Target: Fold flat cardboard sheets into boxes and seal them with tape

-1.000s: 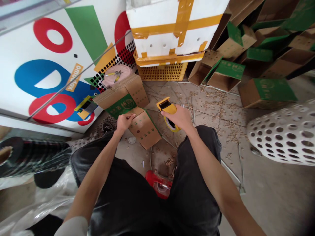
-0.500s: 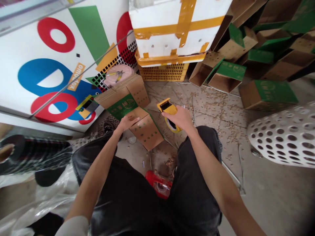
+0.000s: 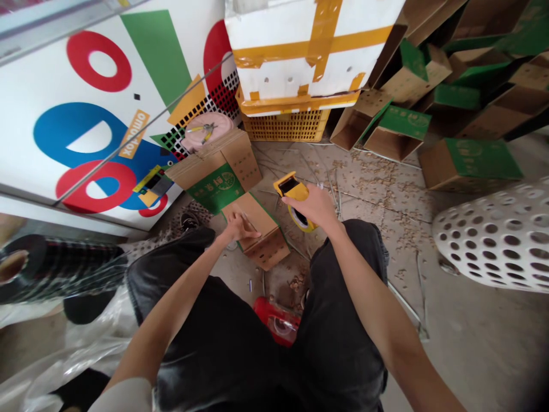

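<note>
My left hand (image 3: 237, 226) rests on the plain brown top of a small cardboard box (image 3: 256, 210), its thumb stretched out towards the near edge and apart from the bent fingers. The box's near side is brown with small holes or marks. In my right hand (image 3: 318, 205) is a yellow tape dispenser (image 3: 295, 197), held just right of the box and apart from it. Behind the box stands a bundle of flattened cartons (image 3: 210, 178) with a green printed panel.
A taped white foam box (image 3: 283, 71) sits on a yellow crate (image 3: 285, 127). Green-and-brown cartons (image 3: 398, 134) are piled at the right, near a white perforated basket (image 3: 497, 237). A red object (image 3: 274, 321) lies between my feet; a black film roll (image 3: 55, 263) lies left.
My left hand has moved from the box's far edge nearer to me, onto its top. The plain top now shows more and the marked side less. My right hand keeps its place.
</note>
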`<act>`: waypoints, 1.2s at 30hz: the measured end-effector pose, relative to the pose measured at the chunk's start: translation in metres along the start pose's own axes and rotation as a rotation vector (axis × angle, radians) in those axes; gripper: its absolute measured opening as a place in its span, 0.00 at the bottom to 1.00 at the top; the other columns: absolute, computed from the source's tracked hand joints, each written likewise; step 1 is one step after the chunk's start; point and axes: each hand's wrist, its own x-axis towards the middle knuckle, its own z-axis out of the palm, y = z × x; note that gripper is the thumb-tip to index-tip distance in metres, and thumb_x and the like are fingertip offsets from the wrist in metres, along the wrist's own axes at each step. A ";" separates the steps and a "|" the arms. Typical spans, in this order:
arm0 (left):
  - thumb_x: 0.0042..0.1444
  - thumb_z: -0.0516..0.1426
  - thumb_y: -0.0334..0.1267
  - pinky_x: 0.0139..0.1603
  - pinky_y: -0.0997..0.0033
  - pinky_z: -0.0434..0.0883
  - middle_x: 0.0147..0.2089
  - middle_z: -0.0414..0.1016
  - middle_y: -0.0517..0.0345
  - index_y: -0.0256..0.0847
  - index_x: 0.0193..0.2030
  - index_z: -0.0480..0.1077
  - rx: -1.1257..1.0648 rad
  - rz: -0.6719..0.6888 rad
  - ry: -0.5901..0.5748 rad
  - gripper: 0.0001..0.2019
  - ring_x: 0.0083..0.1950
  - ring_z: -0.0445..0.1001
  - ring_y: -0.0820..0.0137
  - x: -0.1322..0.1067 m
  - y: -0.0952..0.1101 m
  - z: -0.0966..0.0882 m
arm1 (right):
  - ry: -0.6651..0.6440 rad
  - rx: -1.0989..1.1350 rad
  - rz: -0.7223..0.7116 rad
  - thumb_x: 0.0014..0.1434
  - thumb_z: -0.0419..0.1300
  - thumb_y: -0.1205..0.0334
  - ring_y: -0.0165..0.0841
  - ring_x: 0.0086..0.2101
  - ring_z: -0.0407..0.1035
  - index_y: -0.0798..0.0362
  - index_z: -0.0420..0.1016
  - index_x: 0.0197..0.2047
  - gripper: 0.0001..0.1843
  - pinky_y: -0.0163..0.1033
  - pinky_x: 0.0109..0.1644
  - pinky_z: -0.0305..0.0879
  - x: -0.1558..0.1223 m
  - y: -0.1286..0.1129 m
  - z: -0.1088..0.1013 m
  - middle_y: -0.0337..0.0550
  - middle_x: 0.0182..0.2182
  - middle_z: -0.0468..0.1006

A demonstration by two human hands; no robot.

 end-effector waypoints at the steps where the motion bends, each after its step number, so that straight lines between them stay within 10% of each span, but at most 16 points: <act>1: 0.32 0.74 0.71 0.71 0.45 0.62 0.65 0.68 0.27 0.31 0.60 0.67 0.052 0.005 -0.013 0.56 0.70 0.66 0.34 -0.005 0.005 0.003 | 0.000 0.001 0.000 0.54 0.67 0.29 0.51 0.42 0.78 0.51 0.79 0.43 0.32 0.48 0.42 0.69 0.000 0.000 0.000 0.56 0.39 0.84; 11: 0.49 0.65 0.75 0.65 0.35 0.62 0.54 0.73 0.19 0.19 0.56 0.74 0.539 0.117 -0.079 0.51 0.61 0.69 0.29 -0.056 0.054 0.028 | 0.000 -0.015 -0.008 0.54 0.67 0.28 0.51 0.41 0.78 0.50 0.79 0.43 0.32 0.48 0.42 0.69 -0.002 0.002 0.000 0.54 0.38 0.84; 17: 0.47 0.72 0.67 0.57 0.49 0.74 0.64 0.69 0.23 0.29 0.65 0.70 0.424 -0.023 0.004 0.49 0.64 0.70 0.38 -0.053 0.044 0.032 | -0.003 -0.039 -0.013 0.54 0.66 0.28 0.51 0.41 0.78 0.50 0.79 0.42 0.32 0.47 0.40 0.68 -0.001 0.003 0.001 0.54 0.38 0.84; 24: 0.40 0.73 0.70 0.74 0.23 0.49 0.81 0.38 0.12 0.27 0.78 0.51 0.301 0.083 0.028 0.69 0.83 0.35 0.28 -0.025 0.015 0.022 | -0.020 -0.068 -0.016 0.54 0.66 0.28 0.52 0.42 0.78 0.51 0.79 0.45 0.34 0.48 0.41 0.68 -0.001 0.001 0.000 0.56 0.40 0.84; 30: 0.34 0.78 0.59 0.76 0.38 0.55 0.74 0.59 0.19 0.28 0.78 0.50 0.123 0.111 0.031 0.70 0.75 0.60 0.32 -0.002 -0.008 0.030 | -0.047 -0.080 -0.029 0.55 0.67 0.29 0.52 0.43 0.78 0.52 0.79 0.46 0.34 0.48 0.42 0.69 -0.003 -0.001 0.000 0.58 0.41 0.84; 36: 0.43 0.77 0.49 0.68 0.53 0.69 0.64 0.74 0.39 0.39 0.64 0.72 -0.048 0.073 0.077 0.42 0.66 0.73 0.47 0.020 -0.030 0.022 | -0.068 -0.098 -0.047 0.55 0.67 0.29 0.52 0.44 0.78 0.51 0.79 0.47 0.33 0.49 0.43 0.69 -0.003 -0.002 0.000 0.57 0.42 0.84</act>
